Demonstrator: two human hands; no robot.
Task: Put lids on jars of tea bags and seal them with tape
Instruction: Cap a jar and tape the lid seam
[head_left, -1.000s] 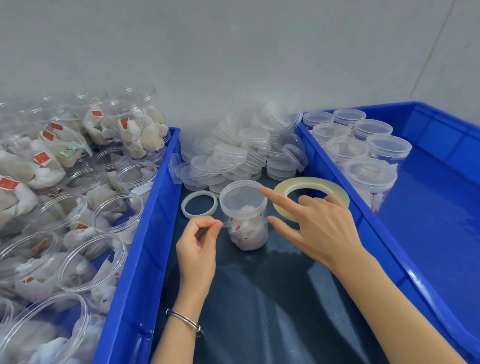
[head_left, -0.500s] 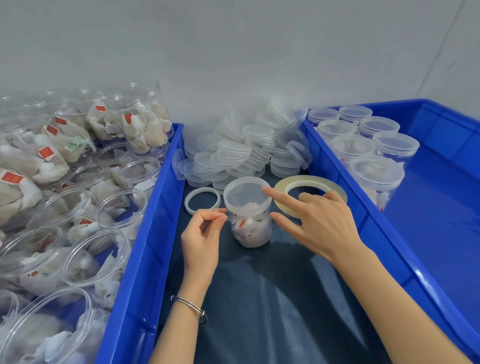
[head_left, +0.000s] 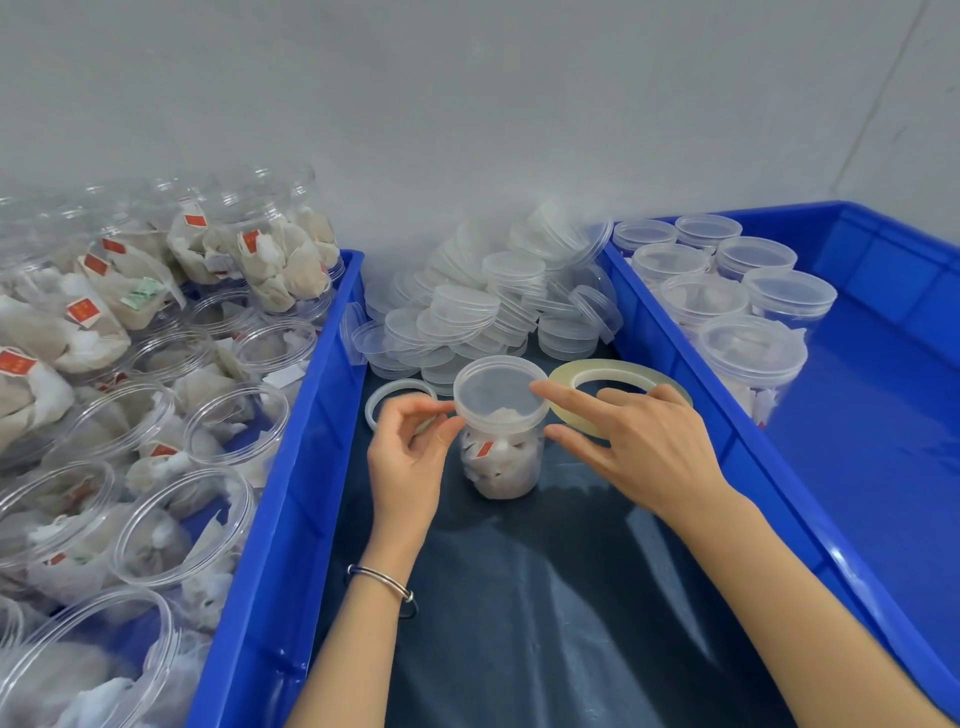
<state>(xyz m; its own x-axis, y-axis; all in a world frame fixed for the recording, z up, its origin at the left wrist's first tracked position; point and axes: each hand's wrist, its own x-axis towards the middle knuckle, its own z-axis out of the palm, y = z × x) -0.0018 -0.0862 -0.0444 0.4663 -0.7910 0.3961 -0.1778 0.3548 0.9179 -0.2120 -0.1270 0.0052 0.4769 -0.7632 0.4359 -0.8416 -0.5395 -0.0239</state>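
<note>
Between two blue bins, a dark mat is carrying the lidded jar. Left hand is pinching something thin, probably tape, beside the lid. Right hand, fingers straight, is steadying the jar, with the tape roll behind it. Pressing the tape flat along the seam while turning should seal well.

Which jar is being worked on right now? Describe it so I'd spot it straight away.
Look between the two blue bins, on the dark mat in front of the heap of loose lids. The jar stands there alone between both hands, beside a tape roll. Unlike the open jars to the left, it wears a lid.
</note>
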